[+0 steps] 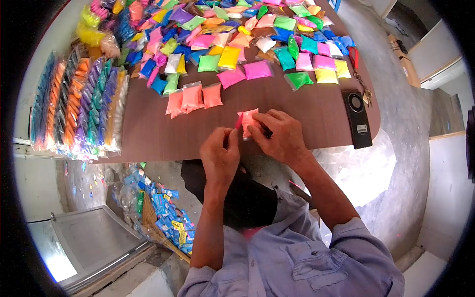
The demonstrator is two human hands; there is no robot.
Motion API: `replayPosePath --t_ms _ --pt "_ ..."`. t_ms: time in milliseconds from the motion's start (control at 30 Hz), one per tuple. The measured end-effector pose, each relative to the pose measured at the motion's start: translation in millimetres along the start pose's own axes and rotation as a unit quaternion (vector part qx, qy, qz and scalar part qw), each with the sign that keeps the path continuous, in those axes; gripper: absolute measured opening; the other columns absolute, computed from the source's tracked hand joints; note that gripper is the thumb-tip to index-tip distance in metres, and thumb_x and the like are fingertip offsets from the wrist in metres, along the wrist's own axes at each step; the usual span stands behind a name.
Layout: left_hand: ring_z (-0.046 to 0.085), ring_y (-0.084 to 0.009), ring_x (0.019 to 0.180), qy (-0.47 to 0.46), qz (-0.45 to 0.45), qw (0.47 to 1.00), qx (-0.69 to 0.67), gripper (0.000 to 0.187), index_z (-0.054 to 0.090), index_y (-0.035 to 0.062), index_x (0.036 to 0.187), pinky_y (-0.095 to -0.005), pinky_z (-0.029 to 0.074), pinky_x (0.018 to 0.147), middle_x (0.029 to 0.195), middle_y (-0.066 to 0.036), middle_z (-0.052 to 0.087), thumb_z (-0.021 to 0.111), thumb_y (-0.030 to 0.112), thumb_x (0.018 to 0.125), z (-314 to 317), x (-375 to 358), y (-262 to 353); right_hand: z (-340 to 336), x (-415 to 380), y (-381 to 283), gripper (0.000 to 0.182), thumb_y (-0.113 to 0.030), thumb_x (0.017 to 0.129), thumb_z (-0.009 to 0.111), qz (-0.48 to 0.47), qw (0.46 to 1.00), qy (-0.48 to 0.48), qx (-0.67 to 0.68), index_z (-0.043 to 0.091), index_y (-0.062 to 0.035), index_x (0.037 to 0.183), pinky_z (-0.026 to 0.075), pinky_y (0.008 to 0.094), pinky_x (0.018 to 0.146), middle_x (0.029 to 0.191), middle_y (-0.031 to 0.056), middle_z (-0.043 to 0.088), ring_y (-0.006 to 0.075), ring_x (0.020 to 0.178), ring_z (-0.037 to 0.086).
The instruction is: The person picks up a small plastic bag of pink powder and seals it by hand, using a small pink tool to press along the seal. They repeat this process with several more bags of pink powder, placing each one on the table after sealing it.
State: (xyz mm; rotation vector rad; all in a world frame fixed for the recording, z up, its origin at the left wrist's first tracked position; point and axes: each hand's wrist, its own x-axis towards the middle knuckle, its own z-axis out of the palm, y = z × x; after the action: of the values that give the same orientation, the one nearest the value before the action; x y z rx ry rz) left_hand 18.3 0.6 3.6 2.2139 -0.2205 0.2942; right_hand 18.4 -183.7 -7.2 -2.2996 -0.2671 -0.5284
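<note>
Near the table's front edge, my right hand pinches a small clear packet filled with coral-coloured material. My left hand is closed on a slim pink-red stick-like piece, which rises from its fingertips beside the packet's left side. I cannot make out exactly what this piece is, or whether it touches the packet. A little beyond my hands lie several similar coral packets, some overlapping. Part of the held packet is hidden behind my right fingers.
Many colourful filled packets cover the far part of the brown table. Long bundles of twisted packets line its left end. A black device and keys lie at the right edge. Blue wrappers fill a floor-level sack.
</note>
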Motion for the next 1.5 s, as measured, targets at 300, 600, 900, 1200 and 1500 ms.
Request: replayPosePath --t_ms 300,600,900,1200,1500 --pt "0.069 -0.0334 0.069 0.002 0.023 0.999 0.034 0.011 0.068 -0.0007 0.09 -0.0407 0.054 0.064 0.08 -0.018 0.069 0.072 0.008 0.096 6.6 0.3 2.1 -0.9 0.7 2.2 0.024 -0.028 0.092 0.075 0.002 1.0 -0.006 0.003 0.072 -0.0073 0.104 0.055 0.0447 0.069 0.086 0.0122 0.066 0.0344 0.08 0.068" --pt "0.068 -0.0206 0.067 0.007 -0.013 1.0 -0.015 0.013 0.072 -0.0014 0.095 -0.036 0.052 0.062 0.078 -0.014 0.071 0.071 0.011 0.099 2.9 3.5 -0.9 -2.4 -0.9 0.3 0.027 -0.029 0.091 0.077 0.0 1.0 -0.009 -0.001 0.07 -0.0082 0.106 0.056 0.045 0.07 0.088 0.0109 0.066 0.0342 0.082 0.068" --pt "0.068 -0.0195 0.068 0.003 0.024 0.999 0.045 0.014 0.072 -0.0019 0.095 -0.0364 0.052 0.064 0.079 -0.014 0.071 0.071 0.012 0.099 9.3 1.6 -5.5 -2.2 -1.7 3.7 0.026 -0.028 0.09 0.079 0.022 0.999 -0.015 0.022 0.071 -0.0096 0.106 0.056 0.0449 0.071 0.09 0.0099 0.067 0.0339 0.084 0.069" --pt "0.066 -0.0194 0.067 -0.001 -0.013 1.0 0.016 0.012 0.071 -0.0018 0.094 -0.0352 0.052 0.063 0.079 -0.014 0.071 0.072 0.01 0.098 -3.8 10.0 1.8 -1.7 -2.0 3.0 0.024 -0.027 0.09 0.08 0.018 0.999 -0.01 0.032 0.073 -0.0103 0.104 0.057 0.0441 0.072 0.091 0.0098 0.068 0.0335 0.084 0.069" --pt "0.07 -0.0374 0.073 -0.023 0.008 1.0 0.017 0.01 0.069 0.0012 0.089 -0.0433 0.054 0.066 0.081 -0.018 0.07 0.072 0.009 0.094 4.3 14.7 7.0 -2.1 -1.7 4.2 0.024 -0.025 0.088 0.081 0.02 0.999 -0.001 0.033 0.073 -0.0107 0.105 0.057 0.0452 0.071 0.092 0.0099 0.068 0.0338 0.085 0.069"
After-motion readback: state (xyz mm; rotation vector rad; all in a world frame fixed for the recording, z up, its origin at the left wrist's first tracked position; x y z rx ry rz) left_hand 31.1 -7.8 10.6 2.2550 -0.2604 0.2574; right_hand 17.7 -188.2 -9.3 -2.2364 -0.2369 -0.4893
